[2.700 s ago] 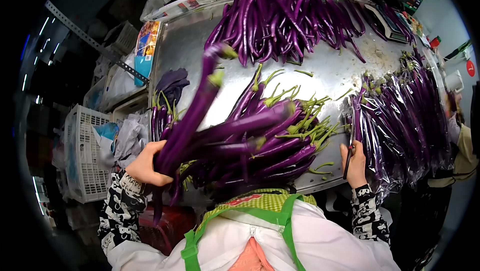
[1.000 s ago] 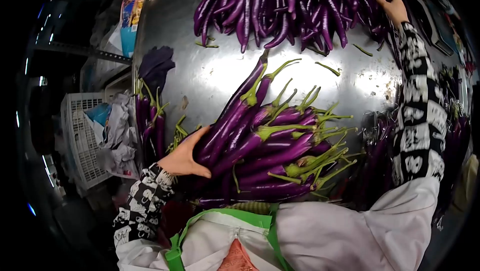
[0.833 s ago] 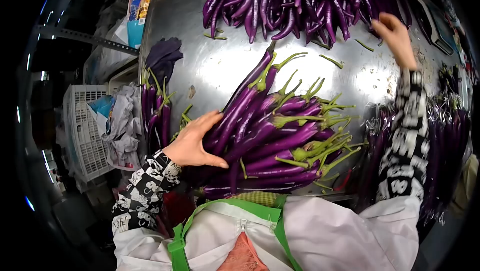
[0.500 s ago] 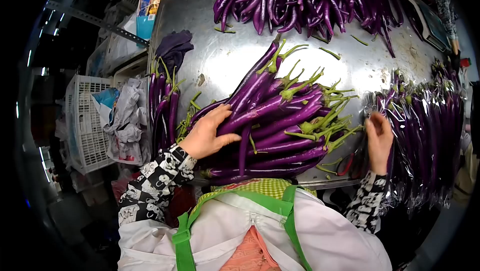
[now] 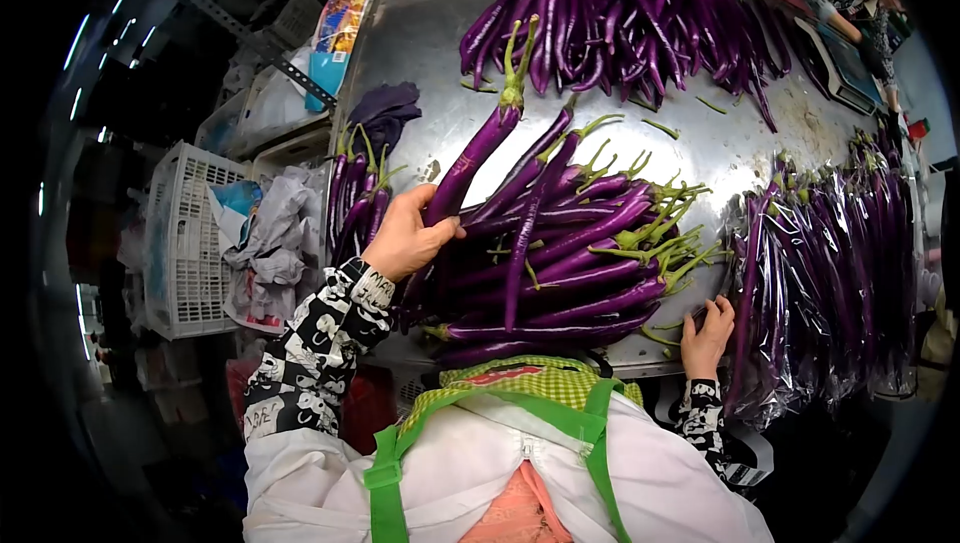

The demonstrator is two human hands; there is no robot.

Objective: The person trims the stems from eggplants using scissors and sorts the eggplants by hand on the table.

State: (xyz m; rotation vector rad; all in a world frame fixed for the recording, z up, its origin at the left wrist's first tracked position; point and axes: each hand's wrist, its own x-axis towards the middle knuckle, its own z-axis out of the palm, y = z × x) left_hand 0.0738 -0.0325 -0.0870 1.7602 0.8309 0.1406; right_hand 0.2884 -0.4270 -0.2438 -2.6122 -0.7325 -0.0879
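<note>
My left hand (image 5: 410, 233) grips a long purple eggplant (image 5: 478, 156) by its body, the green stem pointing up and away. Beneath and beside it lies a pile of eggplants (image 5: 590, 278), their stems mostly to the right. At the front right edge of the metal table (image 5: 420, 53), my right hand (image 5: 706, 336) rests with curled fingers near a dark tool; what it holds, if anything, is too small to make out. Just right of it are eggplants in clear plastic wrap (image 5: 815, 283).
A large eggplant heap (image 5: 620, 28) covers the far side. At the left are a purple cloth (image 5: 385, 115), a small eggplant bunch (image 5: 355, 198) and a white crate (image 5: 185, 243). A scale (image 5: 848, 68) and a co-worker's arm (image 5: 845, 26) are at the far right.
My right hand has come back from the far heap to the near table edge. My left hand has closed on one eggplant and raised it off the pile. The view has shifted.
</note>
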